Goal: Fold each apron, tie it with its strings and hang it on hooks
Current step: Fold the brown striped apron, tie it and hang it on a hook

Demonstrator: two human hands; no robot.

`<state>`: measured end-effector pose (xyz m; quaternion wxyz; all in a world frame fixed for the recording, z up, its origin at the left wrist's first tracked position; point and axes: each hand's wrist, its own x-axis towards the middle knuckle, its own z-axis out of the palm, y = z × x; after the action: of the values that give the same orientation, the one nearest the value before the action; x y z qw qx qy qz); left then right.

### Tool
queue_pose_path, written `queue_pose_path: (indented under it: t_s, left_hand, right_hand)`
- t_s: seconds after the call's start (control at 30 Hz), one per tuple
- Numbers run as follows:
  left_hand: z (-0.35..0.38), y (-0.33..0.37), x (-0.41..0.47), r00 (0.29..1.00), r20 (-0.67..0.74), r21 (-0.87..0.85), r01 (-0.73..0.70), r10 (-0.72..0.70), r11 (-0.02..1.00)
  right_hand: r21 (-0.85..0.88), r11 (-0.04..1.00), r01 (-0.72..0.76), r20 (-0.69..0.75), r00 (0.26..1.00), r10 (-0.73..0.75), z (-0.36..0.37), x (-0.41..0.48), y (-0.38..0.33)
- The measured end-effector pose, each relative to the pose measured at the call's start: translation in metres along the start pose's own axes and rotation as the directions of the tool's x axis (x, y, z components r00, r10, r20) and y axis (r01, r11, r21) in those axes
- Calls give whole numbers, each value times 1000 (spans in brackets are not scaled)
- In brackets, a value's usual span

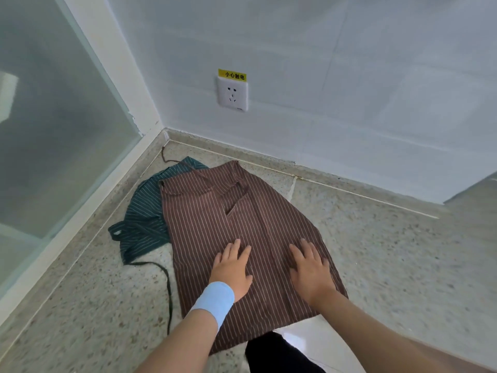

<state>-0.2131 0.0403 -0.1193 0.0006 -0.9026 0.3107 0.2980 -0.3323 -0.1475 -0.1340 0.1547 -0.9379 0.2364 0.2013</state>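
Both the left hand and the right hand lie flat and open on the brown apron, gripping nothing, and should smooth it before folding.

Two aprons (one brown, one green), two hands (left, right), one socket, one wristband.

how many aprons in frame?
2. The brown apron lies flat on the floor under the left hand and right hand. The green apron lies crumpled at its left, partly beneath it. Others could be hidden underneath.
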Motion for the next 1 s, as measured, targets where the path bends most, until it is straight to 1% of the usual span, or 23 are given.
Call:
queue_pose_path:
  t_s: [0.03, 0.1, 0.17, 0.23, 0.3, 0.4, 0.47, 0.53, 0.57, 0.6, 0.63, 0.67, 0.7, 0.73, 0.77, 0.8, 0.87, 0.93, 1.0]
  left_hand:
    - [0, 10, -2, 998, -33, -7, -49, 49, 999]
    - [1, 31, -5, 991, -63, -15, -122, 121, 992]
    - [5, 50, -7, 989, -29, 10, -147, 147, 989]
    - [13, 61, -9, 990, 50, 44, -133, 130, 990]
    - [20, 66, -11, 986, 134, 12, -105, 102, 994]
    - [20, 66, -16, 982, 162, -96, -79, 94, 992]
    - [10, 67, -16, 987, 130, -260, -53, 90, 964]
    - [-4, 68, -19, 996, 69, -495, -10, 51, 869]
    - [-13, 68, -21, 999, 48, -617, 12, 22, 787]
    - [-21, 68, -22, 999, 54, -743, 44, -7, 668]
    - [-31, 66, -25, 996, 86, -857, 88, -27, 507]
    - [-40, 64, -29, 991, 132, -928, 135, -33, 349]
    - [-49, 58, -33, 987, 154, -958, 159, -42, 238]
    - [-56, 50, -37, 986, 157, -967, 166, -62, 193]
    - [-61, 40, -40, 983, 160, -967, 175, -90, 184]
    - [-64, 29, -43, 977, 169, -959, 193, -127, 208]
    - [-62, 6, -50, 959, 177, -919, 241, -220, 312]
    - [-54, -18, -56, 928, 175, -855, 308, -328, 417]
    - [-44, -42, -60, 883, 187, -809, 387, -430, 443]
  right_hand:
    - [25, 997, -76, -22, 997, 76, 1, -4, 8]
    - [57, 976, -211, -21, 977, 212, 4, -13, 22]
    - [72, 953, -293, -12, 955, 295, 7, -20, 34]
    - [117, 941, -319, -23, 946, 324, 9, -24, 39]
    - [249, 907, -339, -15, 935, 353, 7, -26, 40]
    - [493, 800, -342, 27, 925, 379, 4, -28, 40]
    - [641, 694, -329, 58, 922, 383, -1, -29, 35]
    - [727, 641, -246, 34, 946, 324, -12, -32, 23]
    - [743, 641, -191, 11, 962, 274, -18, -33, 14]
    - [750, 647, -138, -4, 977, 214, -24, -34, 4]
    - [745, 662, -79, -22, 990, 143, -30, -34, -6]
    - [738, 675, -14, -42, 997, 68, -34, -33, -17]
    - [722, 691, 45, -56, 998, -6, -37, -32, -27]
    - [689, 716, 116, -71, 993, -93, -39, -31, -38]
    - [646, 741, 181, -57, 980, -190, -39, -28, -49]
    - [612, 755, 234, -20, 959, -281, -39, -27, -59]
    - [560, 774, 295, 102, 903, -418, -42, -29, -81]
    - [562, 773, 296, 186, 864, -467, -43, -32, -103]
    - [589, 762, 270, 195, 867, -458, -39, -31, -118]
